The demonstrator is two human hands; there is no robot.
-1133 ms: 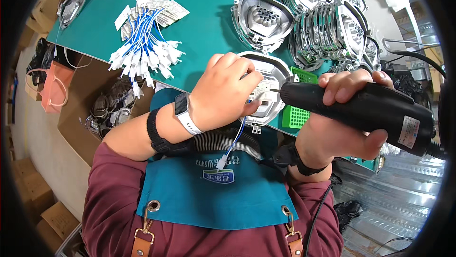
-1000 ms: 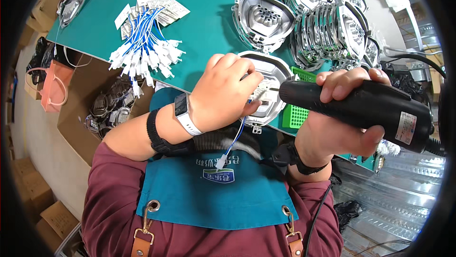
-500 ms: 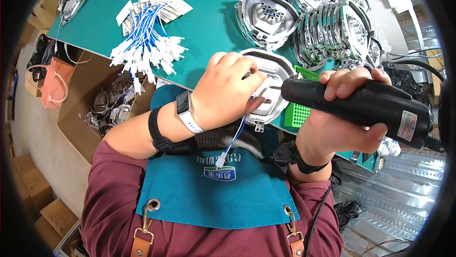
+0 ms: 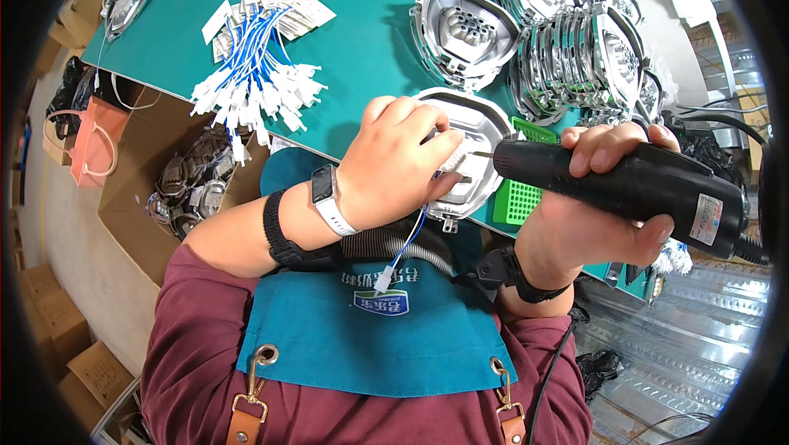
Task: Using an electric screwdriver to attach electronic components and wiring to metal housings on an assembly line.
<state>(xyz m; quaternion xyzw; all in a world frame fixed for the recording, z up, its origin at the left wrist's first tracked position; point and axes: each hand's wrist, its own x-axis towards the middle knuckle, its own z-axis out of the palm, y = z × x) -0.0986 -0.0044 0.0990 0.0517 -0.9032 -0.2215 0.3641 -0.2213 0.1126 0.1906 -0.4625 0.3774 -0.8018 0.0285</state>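
Note:
A silver lamp housing (image 4: 474,192) lies at the near edge of the green table. My left hand (image 4: 396,149) reaches over its left side with bent fingers, thumb and fingertips closed on a small white wired part (image 4: 449,164), mostly hidden by the fingers. From under that hand a blue-and-white wire hangs down to a white connector (image 4: 384,278) in front of the apron. My right hand (image 4: 560,233) is wrapped round a black electric screwdriver (image 4: 608,178), held nearly level. Its thin bit points left over the housing, close to the left fingertips; whether it touches a screw I cannot tell.
A green perforated basket (image 4: 516,203) stands right of the housing. Stacked silver housings (image 4: 579,59) fill the back right, with another group (image 4: 468,34) behind mine. A bundle of blue-white wires (image 4: 259,75) lies at left. An open carton (image 4: 140,198) holds more housings below the table.
The screwdriver's front end has shifted slightly right and down. My left fingers have moved a little over the white part; both hands keep their grip.

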